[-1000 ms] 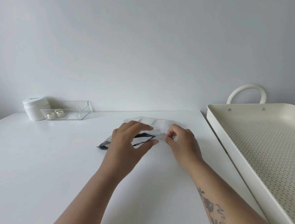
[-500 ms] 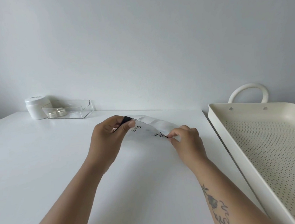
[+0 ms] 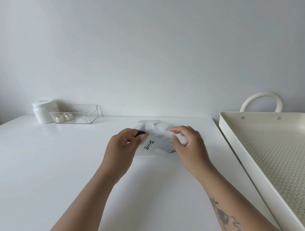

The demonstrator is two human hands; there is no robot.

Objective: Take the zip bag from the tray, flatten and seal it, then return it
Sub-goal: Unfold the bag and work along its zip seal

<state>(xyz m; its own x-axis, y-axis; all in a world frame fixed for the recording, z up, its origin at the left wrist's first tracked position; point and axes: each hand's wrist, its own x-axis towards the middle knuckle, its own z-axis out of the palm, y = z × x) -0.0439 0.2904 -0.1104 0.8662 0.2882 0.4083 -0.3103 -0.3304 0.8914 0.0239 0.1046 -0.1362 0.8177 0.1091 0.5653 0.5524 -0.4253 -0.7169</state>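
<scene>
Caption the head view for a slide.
Both hands, left hand and right hand, hold a zip bag over the table.

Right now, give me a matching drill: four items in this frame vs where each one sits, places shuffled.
Items:
1. zip bag
2. tray
3. white jar
4. clear box

Places:
A. far left corner of the table, by the wall
B. right edge of the view, with a loop handle
C. between the left hand and right hand
D. just right of the jar, two small pots inside

Pairs: 1-C, 2-B, 3-A, 4-D
</scene>
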